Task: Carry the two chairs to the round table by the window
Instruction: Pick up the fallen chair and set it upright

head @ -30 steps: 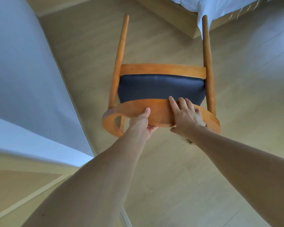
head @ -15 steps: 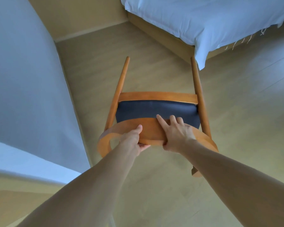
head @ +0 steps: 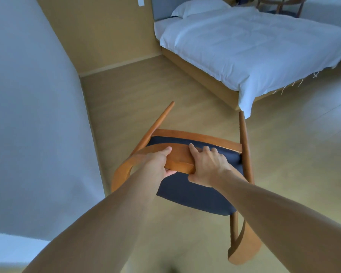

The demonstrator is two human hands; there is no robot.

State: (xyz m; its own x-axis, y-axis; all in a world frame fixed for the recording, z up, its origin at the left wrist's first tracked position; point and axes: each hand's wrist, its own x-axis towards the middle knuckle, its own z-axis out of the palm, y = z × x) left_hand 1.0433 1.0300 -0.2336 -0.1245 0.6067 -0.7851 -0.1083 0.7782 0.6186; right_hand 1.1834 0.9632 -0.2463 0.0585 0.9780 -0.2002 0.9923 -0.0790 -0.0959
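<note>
A wooden chair (head: 197, 196) with a dark padded seat hangs in the air in front of me, tipped forward so two legs point away toward the bed. My left hand (head: 158, 164) grips the curved wooden backrest from the left, thumb on top. My right hand (head: 207, 166) is closed over the same backrest just to the right, fingers reaching onto the seat. A second wooden chair (head: 280, 4) stands far off at the top right, behind the bed. The round table is out of view.
A bed (head: 244, 46) with white bedding fills the upper right, its corner close to the chair's right leg. A white wall (head: 32, 115) runs along the left. Wooden floor (head: 126, 99) stretches ahead between wall and bed.
The view has tilted up, showing more of the bed and room. The chair has swung up and tipped further, its seat underside now facing me. Both hands keep their hold on the backrest.
</note>
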